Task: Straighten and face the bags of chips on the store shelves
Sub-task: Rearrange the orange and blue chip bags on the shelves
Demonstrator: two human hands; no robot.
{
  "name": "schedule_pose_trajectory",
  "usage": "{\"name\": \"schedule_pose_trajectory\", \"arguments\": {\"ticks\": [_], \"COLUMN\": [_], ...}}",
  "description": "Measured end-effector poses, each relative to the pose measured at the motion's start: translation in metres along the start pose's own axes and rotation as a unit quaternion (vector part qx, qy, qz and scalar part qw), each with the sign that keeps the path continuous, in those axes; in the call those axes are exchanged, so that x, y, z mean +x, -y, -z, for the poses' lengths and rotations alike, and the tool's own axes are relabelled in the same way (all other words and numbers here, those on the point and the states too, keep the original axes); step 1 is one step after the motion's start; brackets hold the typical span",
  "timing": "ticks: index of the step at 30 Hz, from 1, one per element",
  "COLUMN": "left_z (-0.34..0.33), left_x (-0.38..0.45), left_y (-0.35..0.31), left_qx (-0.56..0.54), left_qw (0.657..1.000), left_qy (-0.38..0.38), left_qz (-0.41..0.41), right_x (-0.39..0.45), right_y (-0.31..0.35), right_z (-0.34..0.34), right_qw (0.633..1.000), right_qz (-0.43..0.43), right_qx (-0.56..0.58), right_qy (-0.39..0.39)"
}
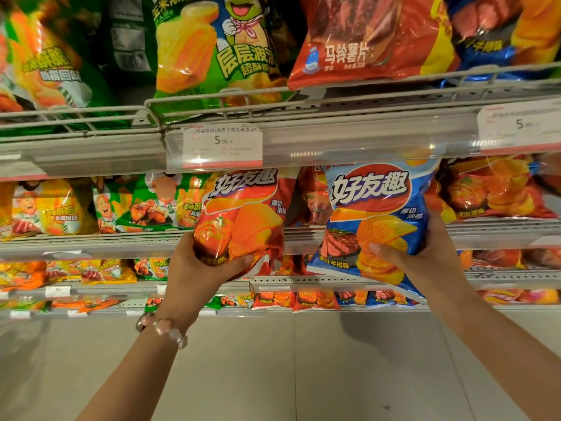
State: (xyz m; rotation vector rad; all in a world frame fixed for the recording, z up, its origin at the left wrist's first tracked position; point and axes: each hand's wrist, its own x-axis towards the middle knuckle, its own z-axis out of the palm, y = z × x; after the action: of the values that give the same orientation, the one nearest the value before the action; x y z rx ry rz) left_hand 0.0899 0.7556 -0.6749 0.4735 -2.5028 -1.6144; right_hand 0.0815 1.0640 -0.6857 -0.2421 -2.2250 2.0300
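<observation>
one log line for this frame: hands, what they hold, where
left hand: grips red chip bag | right hand: grips blue chip bag | both bags front-facing, held before the shelf

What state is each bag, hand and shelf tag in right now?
Red glossy chip bag: upright, front facing out, held by left hand.
Blue glossy chip bag: upright, slightly tilted, held by right hand.
White paper price tag: seated in shelf rail.
</observation>
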Motion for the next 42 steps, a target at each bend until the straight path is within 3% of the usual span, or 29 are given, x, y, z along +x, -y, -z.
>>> {"name": "schedule_pose_trajectory", "arguments": {"ticks": [6,10,14,17,21,26,30,35,42], "left_z": [0.024,0.034,0.039,0.044,0.051,0.065,0.069,0.065,0.047], "left_x": [-0.026,-0.034,-0.033,-0.028,-0.023,-0.022,-0.025,-0.021,-0.021], "left_y": [0.02,0.038,0.049,0.051,0.046,0.047,0.052,0.054,0.051], "left_qx": [0.02,0.025,0.017,-0.006,-0.036,-0.029,-0.035,-0.056,-0.05], "left_qw": [0.997,0.989,0.979,0.975,0.971,0.969,0.973,0.98,0.988], "left_qy": [-0.063,-0.142,-0.204,-0.222,-0.235,-0.242,-0.228,-0.192,-0.145], "left_qz": [-0.039,-0.023,-0.026,-0.019,-0.012,-0.026,-0.024,-0.024,-0.027], "right_x": [-0.003,-0.006,-0.007,-0.002,0.012,0.027,0.039,0.056,0.069], "right_y": [0.002,0.002,0.008,0.018,0.03,0.033,0.024,0.012,0.007], "right_z": [-0.008,-0.015,-0.03,-0.051,-0.1,-0.156,-0.179,-0.188,-0.184], "right_qw": [1.0,0.999,0.999,0.999,0.994,0.996,0.992,0.983,0.983], "right_qz": [0.014,0.022,-0.006,-0.02,-0.019,-0.003,-0.005,-0.018,-0.016], "right_qx": [0.01,-0.01,-0.03,-0.013,-0.016,-0.029,-0.112,-0.177,-0.18], "right_qy": [-0.016,-0.032,-0.019,0.036,0.109,0.079,0.06,0.036,0.034]}}
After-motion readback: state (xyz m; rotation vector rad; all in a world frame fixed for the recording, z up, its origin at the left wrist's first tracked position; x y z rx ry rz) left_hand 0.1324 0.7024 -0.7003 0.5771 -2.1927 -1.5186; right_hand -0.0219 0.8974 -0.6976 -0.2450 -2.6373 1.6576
